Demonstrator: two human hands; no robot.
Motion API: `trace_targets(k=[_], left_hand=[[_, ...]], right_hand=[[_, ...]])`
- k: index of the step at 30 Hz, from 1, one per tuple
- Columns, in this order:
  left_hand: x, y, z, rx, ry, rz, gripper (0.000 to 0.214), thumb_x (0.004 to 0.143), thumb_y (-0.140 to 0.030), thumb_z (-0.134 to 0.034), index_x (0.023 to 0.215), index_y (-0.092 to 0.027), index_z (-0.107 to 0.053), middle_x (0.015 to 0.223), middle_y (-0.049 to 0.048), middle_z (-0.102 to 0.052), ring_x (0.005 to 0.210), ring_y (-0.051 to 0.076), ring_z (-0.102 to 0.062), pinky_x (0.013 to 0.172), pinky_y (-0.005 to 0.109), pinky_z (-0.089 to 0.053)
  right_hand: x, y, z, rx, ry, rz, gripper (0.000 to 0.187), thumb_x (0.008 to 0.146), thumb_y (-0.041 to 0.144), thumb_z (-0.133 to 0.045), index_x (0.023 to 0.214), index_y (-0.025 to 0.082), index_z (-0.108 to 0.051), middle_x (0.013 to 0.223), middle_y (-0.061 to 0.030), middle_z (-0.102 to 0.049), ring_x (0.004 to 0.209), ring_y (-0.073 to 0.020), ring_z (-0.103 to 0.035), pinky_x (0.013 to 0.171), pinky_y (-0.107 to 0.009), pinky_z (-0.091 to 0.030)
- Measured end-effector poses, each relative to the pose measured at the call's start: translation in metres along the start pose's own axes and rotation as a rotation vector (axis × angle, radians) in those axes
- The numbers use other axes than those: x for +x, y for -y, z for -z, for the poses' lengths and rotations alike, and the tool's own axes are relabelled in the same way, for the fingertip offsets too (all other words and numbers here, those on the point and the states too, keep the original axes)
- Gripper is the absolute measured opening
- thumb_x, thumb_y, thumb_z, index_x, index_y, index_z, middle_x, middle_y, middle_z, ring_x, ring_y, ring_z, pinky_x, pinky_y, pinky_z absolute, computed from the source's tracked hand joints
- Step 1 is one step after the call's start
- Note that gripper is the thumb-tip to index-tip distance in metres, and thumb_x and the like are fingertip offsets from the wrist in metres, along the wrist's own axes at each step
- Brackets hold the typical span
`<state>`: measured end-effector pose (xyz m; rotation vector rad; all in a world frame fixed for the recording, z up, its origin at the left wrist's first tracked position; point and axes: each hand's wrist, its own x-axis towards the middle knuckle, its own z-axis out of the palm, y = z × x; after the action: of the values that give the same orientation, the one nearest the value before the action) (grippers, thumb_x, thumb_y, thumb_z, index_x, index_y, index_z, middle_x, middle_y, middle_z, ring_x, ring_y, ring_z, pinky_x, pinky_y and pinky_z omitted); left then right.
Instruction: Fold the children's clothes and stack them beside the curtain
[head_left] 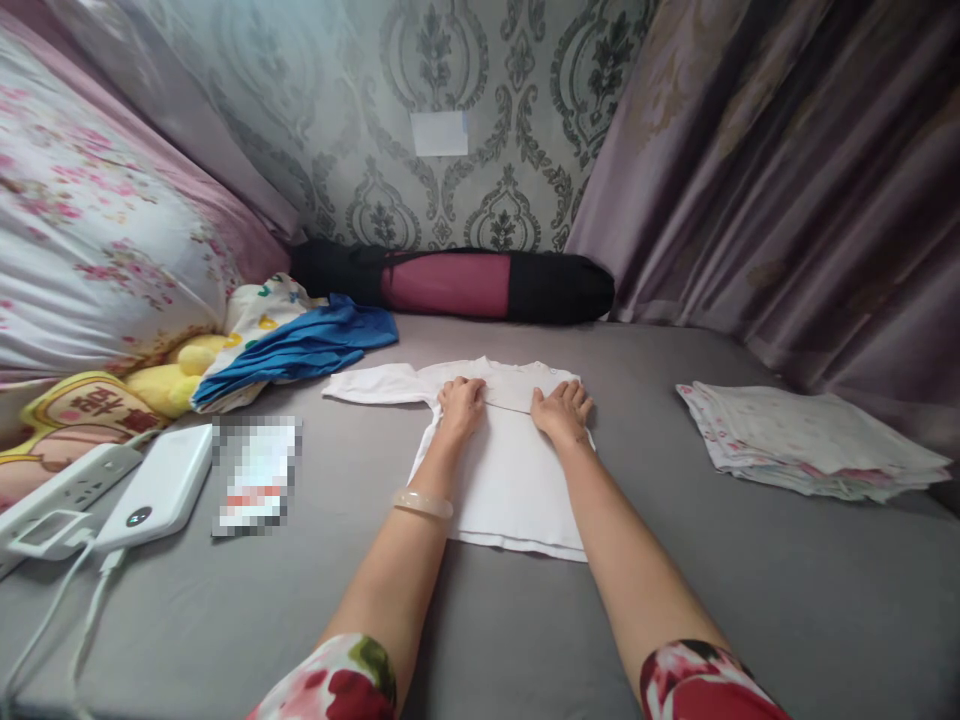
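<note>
A small white long-sleeved shirt (517, 480) lies spread on the grey bed surface. One sleeve stretches out to the left, while the other is folded across the chest. My left hand (461, 405), with a pale bangle (423, 503) on the forearm, is curled at the end of the folded sleeve, its fingers closed on the cloth. My right hand (562, 408) rests on the folded sleeve near the right shoulder, palm down with fingers spread. The cloth under both hands is hidden.
To the right lies a stack of folded cloths (810, 440). Left are a blue garment (300, 345), a yellow plush toy (161, 388), a white power bank (157, 490), a power strip (71, 490) with cables, and a blurred packet (256, 472). A black-and-red roll bag (450, 283) lies against the wall.
</note>
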<state>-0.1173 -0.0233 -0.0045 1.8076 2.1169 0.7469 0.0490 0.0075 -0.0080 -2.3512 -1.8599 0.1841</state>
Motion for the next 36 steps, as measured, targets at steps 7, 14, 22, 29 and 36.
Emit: trace_targets(k=[7,14,22,29,36], left_hand=[[0.003,-0.001,0.001,-0.018,0.004,-0.01,0.038,0.089,-0.016,-0.042,0.116,-0.025,-0.066,0.118,0.0093,-0.062,0.112,0.028,-0.049,0.095,0.043,-0.035],[0.004,0.003,-0.002,0.034,0.028,0.003,0.037,0.09,-0.019,-0.043,0.118,-0.026,-0.064,0.119,0.0097,-0.061,0.114,0.029,-0.048,0.095,0.043,-0.034],[0.004,0.005,-0.007,0.064,-0.031,0.004,0.031,0.091,-0.022,-0.042,0.108,-0.025,-0.068,0.117,0.0117,-0.059,0.11,0.03,-0.048,0.093,0.044,-0.036],[0.0,-0.003,-0.005,0.097,-0.086,-0.247,0.034,0.093,-0.018,-0.036,0.118,-0.019,-0.061,0.135,0.012,-0.053,0.127,0.026,-0.044,0.109,0.046,-0.027],[-0.007,-0.009,-0.019,0.118,0.142,-0.381,0.045,0.098,-0.032,-0.033,0.137,-0.014,-0.047,0.151,0.0165,-0.038,0.143,0.029,-0.028,0.117,0.049,-0.018]], right_hand=[[0.009,-0.004,0.007,-0.096,0.013,0.183,0.065,0.099,0.039,-0.024,0.15,-0.002,-0.024,0.159,-0.0183,-0.018,0.146,-0.0291,-0.011,0.118,-0.046,-0.006],[0.012,-0.017,0.003,-0.046,-0.017,0.178,0.072,0.098,0.047,-0.023,0.149,-0.004,-0.023,0.158,-0.0209,-0.017,0.145,-0.0313,-0.017,0.116,-0.042,-0.016],[0.015,-0.016,0.001,-0.045,-0.035,0.117,0.077,0.097,0.048,-0.028,0.147,-0.009,-0.023,0.154,-0.0262,-0.024,0.142,-0.0332,-0.021,0.115,-0.04,-0.017],[0.013,-0.004,0.008,-0.094,-0.085,0.174,0.066,0.098,0.046,-0.029,0.148,0.003,-0.032,0.154,-0.0255,-0.024,0.143,-0.0344,-0.02,0.115,-0.05,-0.011],[0.009,0.012,0.002,0.001,0.055,0.242,0.063,0.098,0.055,-0.022,0.152,0.023,-0.027,0.16,-0.0164,-0.014,0.146,-0.0354,-0.01,0.113,-0.059,-0.006]])
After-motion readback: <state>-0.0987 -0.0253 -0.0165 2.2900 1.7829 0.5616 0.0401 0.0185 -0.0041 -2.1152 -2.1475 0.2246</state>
